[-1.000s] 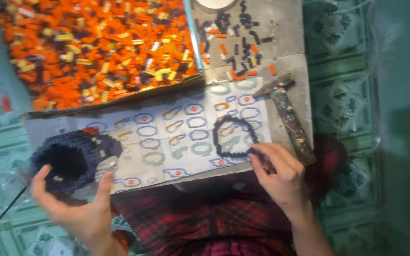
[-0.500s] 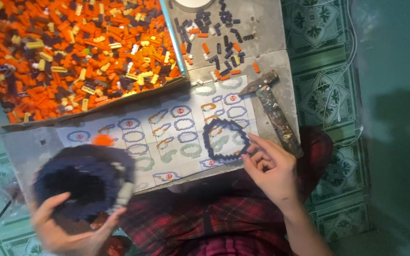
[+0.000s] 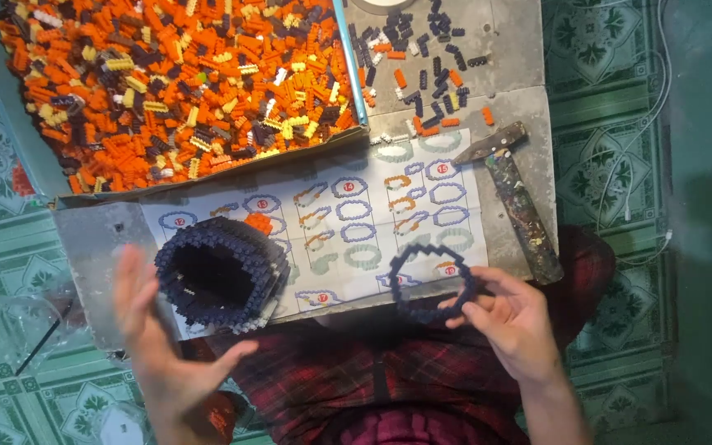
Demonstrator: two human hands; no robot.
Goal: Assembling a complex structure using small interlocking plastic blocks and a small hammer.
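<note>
Dark brick ring [image 3: 428,284] between right fingers [image 3: 480,313]

The left hand [image 3: 162,346] is open, palm turned inward, fingers stretched upward along the left side of the dark navy tube of stacked plastic bricks [image 3: 222,272] — the thumb juts out to the right just beneath that tube, and whether skin touches it cannot be told. The right hand [image 3: 511,317] lies well to the right of the tube, fingers curled, thumb and fingertips pinching a thin dark navy ring of bricks [image 3: 432,283], its forearm running down and right.
</note>
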